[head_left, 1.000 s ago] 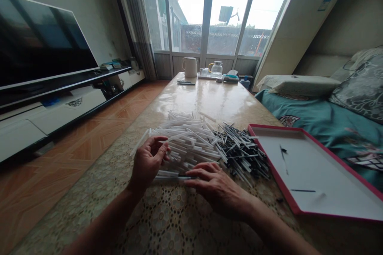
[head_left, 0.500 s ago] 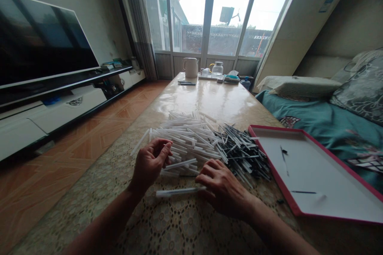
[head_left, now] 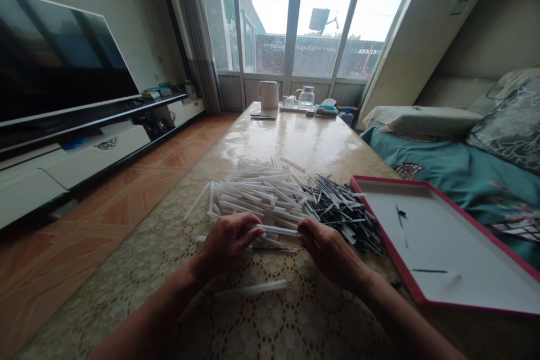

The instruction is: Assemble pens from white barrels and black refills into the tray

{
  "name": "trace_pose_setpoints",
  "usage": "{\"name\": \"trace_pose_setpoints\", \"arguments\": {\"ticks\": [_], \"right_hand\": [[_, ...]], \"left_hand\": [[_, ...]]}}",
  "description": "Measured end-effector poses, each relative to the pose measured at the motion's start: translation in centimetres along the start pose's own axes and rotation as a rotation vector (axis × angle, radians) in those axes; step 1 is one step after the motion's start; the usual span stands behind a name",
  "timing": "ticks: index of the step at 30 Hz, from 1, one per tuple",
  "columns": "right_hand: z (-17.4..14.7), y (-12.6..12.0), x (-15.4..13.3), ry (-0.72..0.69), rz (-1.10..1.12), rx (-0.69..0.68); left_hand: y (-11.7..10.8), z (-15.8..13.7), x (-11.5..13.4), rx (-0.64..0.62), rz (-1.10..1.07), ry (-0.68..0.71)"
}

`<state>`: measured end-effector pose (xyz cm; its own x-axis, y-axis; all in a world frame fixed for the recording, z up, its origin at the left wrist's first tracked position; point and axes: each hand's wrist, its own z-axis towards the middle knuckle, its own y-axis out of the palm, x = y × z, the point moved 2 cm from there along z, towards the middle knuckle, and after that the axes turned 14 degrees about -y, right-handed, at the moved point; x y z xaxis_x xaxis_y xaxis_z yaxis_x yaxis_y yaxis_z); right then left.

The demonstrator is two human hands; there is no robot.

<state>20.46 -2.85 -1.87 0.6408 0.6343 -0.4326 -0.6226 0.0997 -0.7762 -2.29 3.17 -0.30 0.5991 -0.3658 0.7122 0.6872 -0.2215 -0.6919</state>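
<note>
My left hand (head_left: pixel 231 237) and my right hand (head_left: pixel 329 246) grip opposite ends of a slim whitish pen tube (head_left: pixel 279 230), held level between them. Both sets of fingers are closed around it. Just beyond lies a heap of white pen tubes (head_left: pixel 257 194), partly covered by my hands. To its right a pile of thin pen refills (head_left: pixel 348 216), dark with pale parts, touches the heap. Nearer me, one loose pale tube (head_left: pixel 253 289) rests on the patterned tablecloth (head_left: pixel 261 326).
A shallow pink-edged tray (head_left: pixel 464 225) at right holds a thin dark refill (head_left: pixel 430 271) and a piece with a black tip (head_left: pixel 400 214). At the table's far end stand a jug (head_left: pixel 268 95), a glass pot (head_left: pixel 306 98) and a tissue pack (head_left: pixel 327 108). A sofa (head_left: pixel 442 152) borders the right side.
My hands have come together over the near edge of the heap, and both now hold one tube. The tube that was by my right hand lies loose, nearer me.
</note>
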Motion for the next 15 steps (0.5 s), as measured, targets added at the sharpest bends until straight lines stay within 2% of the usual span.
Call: {"name": "trace_pose_setpoints", "arguments": {"ticks": [3,6,10,12,15], "right_hand": [[-0.1,0.0,-0.3,-0.003,0.034,-0.049],[-0.1,0.1,-0.9,-0.028,0.069,-0.17],[-0.2,0.6,-1.6,-0.044,0.223,-0.276],[-0.2,1.0,-1.7,-0.033,0.268,-0.296],[-0.1,1.2,-1.7,-0.054,0.117,-0.291]], "left_hand": [[0.2,-0.1,0.2,-0.018,0.053,0.055],[0.9,-0.4,0.5,-0.069,0.112,0.148],[2.1,-0.8,0.9,-0.1,0.203,0.23],[2.4,-1.0,1.2,-0.092,0.207,0.207],[2.3,-1.0,1.5,-0.169,0.102,0.097]]}}
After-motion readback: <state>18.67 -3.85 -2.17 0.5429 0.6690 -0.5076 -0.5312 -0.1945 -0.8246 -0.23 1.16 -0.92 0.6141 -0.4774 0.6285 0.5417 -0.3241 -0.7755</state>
